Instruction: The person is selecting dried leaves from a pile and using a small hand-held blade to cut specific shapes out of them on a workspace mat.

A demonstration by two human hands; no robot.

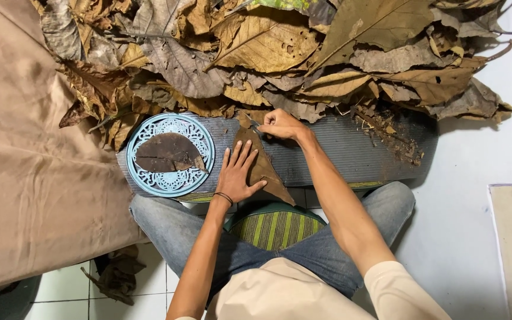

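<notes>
Flat and spread, my left hand (238, 172) presses down on a brown dry leaf (262, 166) that lies on the grey ribbed mat (339, 151) in front of my crossed legs. Between my knees sits a green striped cushion (277, 228), and a dark band circles my left wrist. Just past the leaf's upper tip, my right hand (280, 123) is closed around a small thin tool (255, 126) whose point meets the leaf edge; I cannot tell what kind of tool it is. To the left of the leaf, on the same mat, a pale blue openwork plate (149, 178) carries a dark cut leaf piece (167, 153). Crumbs of leaf litter (389, 133) are scattered over the mat's right end. Beyond the mat rises a big heap of dry brown leaves (280, 47). A tan cloth (25, 166) covers the left side, and white tiled floor (469, 195) shows at the right.
</notes>
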